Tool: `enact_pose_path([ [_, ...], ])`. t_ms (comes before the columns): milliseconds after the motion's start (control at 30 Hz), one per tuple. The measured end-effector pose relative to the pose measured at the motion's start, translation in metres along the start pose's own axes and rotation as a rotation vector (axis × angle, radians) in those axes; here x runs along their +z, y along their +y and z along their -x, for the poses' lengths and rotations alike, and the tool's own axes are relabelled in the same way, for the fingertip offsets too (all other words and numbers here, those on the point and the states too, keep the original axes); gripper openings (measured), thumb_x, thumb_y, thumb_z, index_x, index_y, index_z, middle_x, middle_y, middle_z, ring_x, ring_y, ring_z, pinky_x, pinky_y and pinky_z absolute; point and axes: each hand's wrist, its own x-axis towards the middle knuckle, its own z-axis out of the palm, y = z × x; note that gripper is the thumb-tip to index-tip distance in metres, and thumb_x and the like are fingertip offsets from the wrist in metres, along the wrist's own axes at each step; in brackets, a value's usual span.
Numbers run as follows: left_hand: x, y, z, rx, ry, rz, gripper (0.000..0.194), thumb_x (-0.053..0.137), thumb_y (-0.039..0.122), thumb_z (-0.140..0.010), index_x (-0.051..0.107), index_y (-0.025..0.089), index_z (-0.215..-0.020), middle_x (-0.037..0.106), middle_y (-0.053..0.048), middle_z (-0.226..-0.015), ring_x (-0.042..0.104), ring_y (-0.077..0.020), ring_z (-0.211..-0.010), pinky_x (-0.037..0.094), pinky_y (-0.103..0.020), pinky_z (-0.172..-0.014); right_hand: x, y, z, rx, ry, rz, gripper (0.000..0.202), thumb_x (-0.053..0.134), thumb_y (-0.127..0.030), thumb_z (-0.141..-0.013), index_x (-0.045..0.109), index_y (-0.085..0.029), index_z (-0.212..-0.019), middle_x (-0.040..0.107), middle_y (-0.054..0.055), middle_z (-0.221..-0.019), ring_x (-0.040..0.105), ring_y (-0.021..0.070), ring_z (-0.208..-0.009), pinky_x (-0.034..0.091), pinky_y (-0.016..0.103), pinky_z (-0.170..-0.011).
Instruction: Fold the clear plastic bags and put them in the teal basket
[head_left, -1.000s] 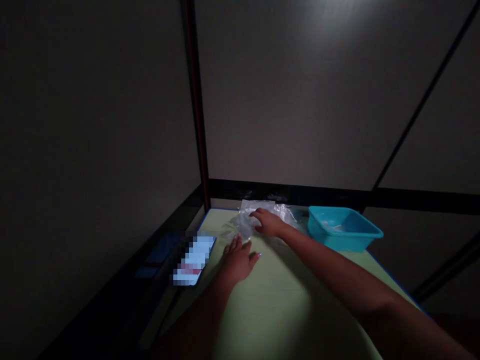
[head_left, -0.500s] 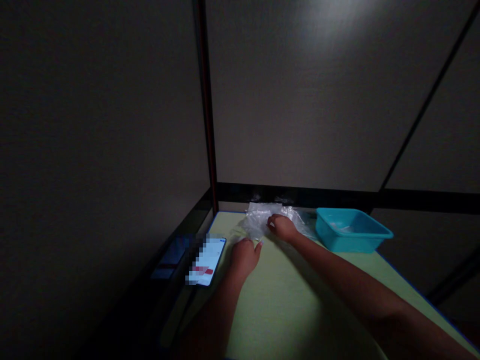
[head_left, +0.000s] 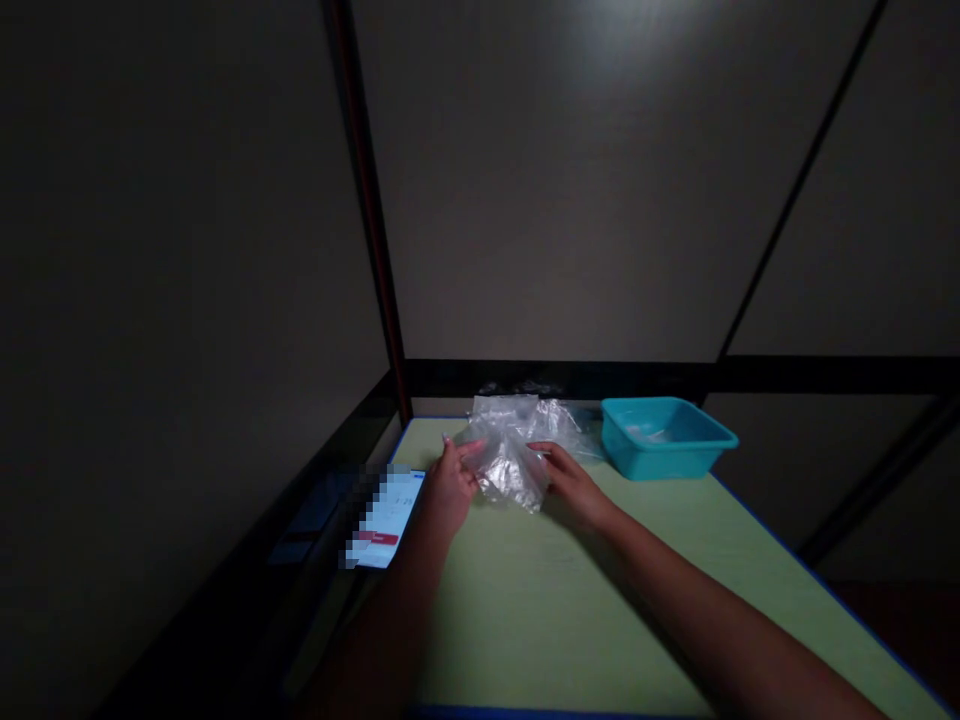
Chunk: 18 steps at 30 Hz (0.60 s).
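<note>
A crumpled clear plastic bag (head_left: 511, 474) is held up between my two hands, just above the table. My left hand (head_left: 452, 482) grips its left side, with the thumb raised. At the bag's right side, the fingers of my right hand (head_left: 564, 478) are closed on the edge. Behind it, more clear plastic bags (head_left: 559, 425) lie in a loose heap at the far end of the table. Where the held bag ends and the heap starts is hard to make out in the dim light.
A turquoise plastic basin (head_left: 660, 455) stands at the table's far right, with something clear inside. A lit phone (head_left: 390, 515) lies by the left edge. The pale green table (head_left: 555, 610) has a blue rim and meets walls at the back and left.
My hands have come together around a plastic bag, lifting it off the heap toward me. Before, my left hand rested lower on the table. The view has shifted slightly right.
</note>
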Motion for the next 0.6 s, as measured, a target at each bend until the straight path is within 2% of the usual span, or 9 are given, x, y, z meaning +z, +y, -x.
enact_pose_path([
  [67,0.003,-0.005,0.004,-0.007,-0.065,-0.06,0.047,0.05,0.053,-0.085,0.067,0.01,-0.094,0.066,-0.017,-0.108,0.067,-0.0225,-0.083,0.053,-0.03,-0.067,0.005,0.006,0.003,0.017,-0.036,-0.13,0.049,0.069,-0.053,-0.069,0.055,-0.024,-0.106,0.061,0.001,-0.086,0.055,0.0148,-0.072,0.041,0.026,-0.062],
  [167,0.004,-0.014,0.009,-0.032,-0.133,-0.154,0.043,0.068,0.043,-0.074,0.064,0.012,-0.104,0.066,-0.015,-0.107,0.066,-0.0226,-0.081,0.053,-0.03,-0.066,0.008,0.017,0.005,-0.025,-0.048,-0.179,0.039,0.076,-0.045,-0.062,0.057,-0.019,-0.085,0.058,-0.002,-0.07,0.05,0.0107,-0.06,0.037,0.024,-0.057],
  [267,0.001,-0.022,0.009,-0.12,-0.135,-0.227,0.06,0.077,0.024,-0.064,0.056,0.016,-0.119,0.065,-0.012,-0.107,0.065,-0.0207,-0.082,0.052,-0.031,-0.07,0.005,0.029,0.003,-0.016,0.033,-0.106,0.038,0.074,-0.048,-0.062,0.052,-0.017,-0.064,0.046,-0.006,-0.053,0.037,0.007,-0.048,0.027,0.022,-0.048],
  [333,-0.002,-0.026,0.007,-0.182,-0.111,-0.264,0.064,0.078,0.016,-0.06,0.055,0.015,-0.119,0.066,-0.01,-0.1,0.065,-0.0198,-0.081,0.052,-0.032,-0.072,0.001,0.036,0.002,0.0,0.084,-0.069,0.042,0.07,-0.053,-0.063,0.05,-0.017,-0.059,0.041,-0.006,-0.049,0.032,0.0064,-0.045,0.023,0.022,-0.046],
  [400,-0.004,-0.028,0.004,-0.201,-0.099,-0.341,0.053,0.078,0.016,-0.057,0.062,0.011,-0.108,0.068,-0.008,-0.086,0.064,-0.0179,-0.073,0.051,-0.03,-0.069,-0.001,0.042,0.0,0.006,0.116,-0.047,0.045,0.067,-0.058,-0.064,0.048,-0.017,-0.056,0.039,-0.007,-0.047,0.03,0.0063,-0.045,0.022,0.022,-0.045],
  [500,-0.007,-0.029,0.002,-0.154,-0.09,-0.488,0.024,0.076,0.024,-0.058,0.066,0.01,-0.075,0.063,-0.003,-0.061,0.058,-0.0127,-0.055,0.048,-0.025,-0.056,-0.002,0.045,-0.002,0.016,0.129,-0.031,0.049,0.063,-0.062,-0.066,0.044,-0.019,-0.055,0.039,-0.006,-0.046,0.031,0.0069,-0.043,0.023,0.022,-0.043],
  [600,-0.008,-0.028,0.003,-0.077,-0.064,-0.564,0.025,0.073,0.032,-0.059,0.057,0.014,-0.056,0.051,0.003,-0.045,0.045,-0.0073,-0.041,0.036,-0.019,-0.042,-0.002,0.041,-0.002,0.008,0.122,-0.064,0.047,0.055,-0.064,-0.073,0.046,-0.019,-0.062,0.046,-0.005,-0.051,0.039,0.0088,-0.046,0.029,0.023,-0.045],
])
